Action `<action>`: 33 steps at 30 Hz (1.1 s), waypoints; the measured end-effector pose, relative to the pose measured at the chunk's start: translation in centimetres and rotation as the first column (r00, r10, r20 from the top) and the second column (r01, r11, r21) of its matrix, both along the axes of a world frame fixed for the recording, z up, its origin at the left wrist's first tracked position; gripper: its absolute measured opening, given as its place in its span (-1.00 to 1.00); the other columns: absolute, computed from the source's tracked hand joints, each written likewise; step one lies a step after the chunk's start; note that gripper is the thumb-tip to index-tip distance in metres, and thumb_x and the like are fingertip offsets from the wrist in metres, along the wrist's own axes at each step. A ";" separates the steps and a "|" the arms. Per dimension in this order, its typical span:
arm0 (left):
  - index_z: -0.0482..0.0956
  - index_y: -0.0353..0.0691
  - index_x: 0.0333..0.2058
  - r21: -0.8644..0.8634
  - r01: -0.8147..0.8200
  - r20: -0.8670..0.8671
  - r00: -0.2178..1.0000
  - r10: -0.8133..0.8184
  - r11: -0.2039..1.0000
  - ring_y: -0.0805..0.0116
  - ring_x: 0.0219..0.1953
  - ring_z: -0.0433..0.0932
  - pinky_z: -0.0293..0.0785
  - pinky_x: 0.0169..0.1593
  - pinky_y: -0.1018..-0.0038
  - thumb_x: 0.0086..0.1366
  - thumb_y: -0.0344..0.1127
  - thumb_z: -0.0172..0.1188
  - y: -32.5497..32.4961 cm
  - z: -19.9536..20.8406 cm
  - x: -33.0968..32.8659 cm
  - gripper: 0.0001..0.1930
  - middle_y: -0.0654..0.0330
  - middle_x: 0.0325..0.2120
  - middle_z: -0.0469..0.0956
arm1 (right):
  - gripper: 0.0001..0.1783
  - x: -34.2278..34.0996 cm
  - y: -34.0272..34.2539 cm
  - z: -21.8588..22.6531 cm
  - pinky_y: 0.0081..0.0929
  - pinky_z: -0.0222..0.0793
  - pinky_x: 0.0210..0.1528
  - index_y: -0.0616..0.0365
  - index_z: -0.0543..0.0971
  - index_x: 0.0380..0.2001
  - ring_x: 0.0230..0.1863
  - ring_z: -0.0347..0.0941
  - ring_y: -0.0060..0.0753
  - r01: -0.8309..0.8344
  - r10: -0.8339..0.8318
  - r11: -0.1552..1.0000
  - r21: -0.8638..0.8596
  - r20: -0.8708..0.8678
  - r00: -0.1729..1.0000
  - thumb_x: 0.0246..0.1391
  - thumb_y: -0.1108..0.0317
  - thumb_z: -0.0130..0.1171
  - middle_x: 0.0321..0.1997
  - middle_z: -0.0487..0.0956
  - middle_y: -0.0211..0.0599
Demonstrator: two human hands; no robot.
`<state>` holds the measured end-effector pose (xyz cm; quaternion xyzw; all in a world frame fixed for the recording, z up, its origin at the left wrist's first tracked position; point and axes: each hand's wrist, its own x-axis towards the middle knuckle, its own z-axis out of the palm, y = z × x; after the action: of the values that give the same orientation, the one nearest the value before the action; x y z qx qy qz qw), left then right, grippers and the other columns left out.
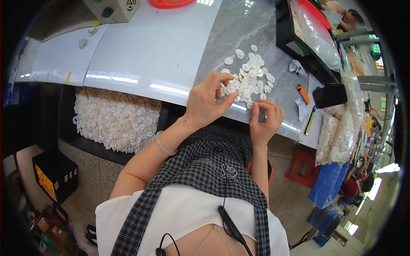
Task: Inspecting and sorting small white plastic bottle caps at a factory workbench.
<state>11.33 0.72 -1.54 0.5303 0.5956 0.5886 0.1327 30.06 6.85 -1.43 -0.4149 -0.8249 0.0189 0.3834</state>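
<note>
A loose heap of small white round discs (252, 77), like buttons, is spread on the grey marbled tabletop (239, 23). At the heap's near left edge, my left hand (208, 99) has its thumb and forefinger curled around one white disc (231, 87). My right hand (266, 121) is at the near edge of the heap, fingers bent and thumb close to the forefinger; whatever is in them is too small to make out. Another disc (249, 104) lies beside its thumb.
Under the table at left, a black bin (113, 157) holds many white discs. To the right are an orange cutter (303, 94), a black phone (330, 96), a yellow pen (310, 121) and a black crate (294, 49). Bagged parts (337, 128) hang beyond the right edge.
</note>
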 end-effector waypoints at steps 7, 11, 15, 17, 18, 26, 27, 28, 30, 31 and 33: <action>0.48 -0.21 -0.14 0.010 0.017 -0.027 0.999 -0.017 1.000 0.50 -0.63 0.40 0.36 -0.55 0.55 0.09 -0.36 0.38 0.1 0.1 0.2 -0.64 0.27 -0.42 0.47 | -0.88 0.0 -0.1 0.0 -0.38 0.21 -0.07 0.06 0.57 -0.44 -0.20 0.48 -0.34 -0.003 0.003 1.000 -0.003 -0.031 1.000 -0.04 0.39 0.35 -0.29 0.62 -0.42; 0.48 -0.21 -0.14 0.014 0.012 -0.041 0.999 -0.011 1.000 0.51 -0.61 0.41 0.37 -0.54 0.57 0.08 -0.38 0.39 0.2 0.2 0.5 -0.63 0.26 -0.41 0.49 | -0.88 0.3 0.0 0.1 -0.37 0.21 -0.08 0.05 0.58 -0.46 -0.22 0.48 -0.33 -0.007 0.007 1.000 0.008 -0.047 0.999 -0.06 0.39 0.36 -0.32 0.62 -0.43; 0.48 -0.23 -0.11 -0.013 0.029 -0.028 0.999 -0.029 1.000 0.54 -0.58 0.43 0.37 -0.50 0.60 0.08 -0.42 0.40 0.4 0.1 0.9 -0.61 0.25 -0.40 0.49 | -0.88 0.7 0.0 0.0 -0.35 0.21 -0.09 0.03 0.57 -0.47 -0.22 0.48 -0.33 -0.001 0.001 1.000 0.002 -0.087 0.996 -0.09 0.39 0.35 -0.33 0.60 -0.46; 0.48 -0.24 -0.10 -0.048 0.002 0.005 1.000 -0.002 0.999 0.57 -0.56 0.42 0.36 -0.46 0.64 0.08 -0.45 0.40 0.2 0.0 0.9 -0.60 0.26 -0.39 0.49 | -0.87 0.7 0.2 -0.1 -0.35 0.20 -0.08 0.02 0.57 -0.47 -0.22 0.47 -0.33 0.013 -0.014 1.000 -0.013 -0.106 0.994 -0.09 0.39 0.36 -0.34 0.60 -0.47; 0.48 -0.25 -0.11 -0.042 -0.013 -0.031 0.999 0.012 0.999 0.59 -0.57 0.40 0.35 -0.45 0.64 0.08 -0.48 0.40 0.1 0.2 1.0 -0.61 0.27 -0.38 0.48 | -0.87 0.7 0.2 -0.1 -0.36 0.20 -0.07 0.01 0.57 -0.48 -0.22 0.47 -0.34 -0.012 0.009 1.000 -0.027 -0.116 0.993 -0.10 0.38 0.36 -0.34 0.59 -0.48; 0.53 -0.31 -0.04 0.011 -0.088 -0.322 0.943 0.087 0.996 0.58 -0.48 0.39 0.33 -0.41 0.67 0.20 -0.53 0.27 1.0 0.6 2.0 -0.68 0.20 -0.25 0.45 | -0.85 1.7 0.4 -0.8 -0.24 0.14 0.07 -0.03 0.54 -0.47 -0.19 0.45 -0.39 0.123 -0.118 0.992 -0.008 -0.346 0.931 -0.09 0.31 0.35 -0.33 0.57 -0.54; 0.54 -0.31 -0.03 -0.027 -0.090 -0.292 0.953 0.078 0.996 0.56 -0.44 0.40 0.32 -0.38 0.65 0.25 -0.53 0.21 1.0 0.6 2.1 -0.71 0.20 -0.22 0.44 | -0.85 1.5 0.3 -0.8 -0.21 0.12 0.11 -0.04 0.54 -0.47 -0.18 0.44 -0.40 0.120 -0.120 0.993 -0.022 -0.358 0.926 -0.09 0.29 0.35 -0.31 0.56 -0.54; 0.54 -0.31 -0.03 -0.029 -0.065 -0.303 0.952 0.053 0.998 0.56 -0.44 0.40 0.32 -0.38 0.65 0.25 -0.53 0.21 0.9 0.5 2.2 -0.71 0.20 -0.22 0.44 | -0.85 1.5 0.2 -0.8 -0.17 0.10 0.14 -0.06 0.54 -0.47 -0.17 0.44 -0.41 0.121 -0.126 0.992 -0.037 -0.369 0.921 -0.09 0.27 0.35 -0.29 0.56 -0.55; 0.53 -0.31 -0.03 -0.016 -0.129 -0.367 0.923 0.114 0.992 0.54 -0.43 0.38 0.31 -0.39 0.63 0.27 -0.53 0.19 1.0 0.1 2.1 -0.72 0.20 -0.23 0.43 | -0.85 1.3 0.2 -0.9 -0.10 0.07 0.19 -0.07 0.55 -0.47 -0.15 0.44 -0.42 0.129 -0.147 0.989 -0.071 -0.396 0.906 -0.08 0.23 0.33 -0.28 0.55 -0.56; 0.53 -0.31 -0.02 -0.026 -0.141 -0.373 0.920 0.121 0.990 0.54 -0.42 0.36 0.29 -0.39 0.62 0.28 -0.52 0.18 1.1 -0.1 2.1 -0.72 0.21 -0.23 0.42 | -0.85 1.5 0.2 -0.9 -0.06 0.04 0.23 -0.08 0.55 -0.47 -0.15 0.43 -0.43 0.139 -0.170 0.985 -0.105 -0.410 0.896 -0.08 0.22 0.32 -0.28 0.54 -0.58; 0.52 -0.31 0.00 -0.037 -0.163 -0.402 0.906 0.135 0.986 0.52 -0.43 0.29 0.26 -0.39 0.60 0.30 -0.51 0.16 1.1 -0.8 1.6 -0.72 0.22 -0.23 0.39 | -0.85 1.4 0.2 -0.7 0.02 0.01 0.24 -0.06 0.55 -0.47 -0.11 0.41 -0.40 0.154 -0.209 0.976 -0.155 -0.455 0.865 -0.07 0.20 0.30 -0.25 0.52 -0.54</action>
<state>12.93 1.78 -2.36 0.5867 0.6690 0.4559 -0.0182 31.48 7.09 -2.15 -0.4947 -0.6626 0.1291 0.5473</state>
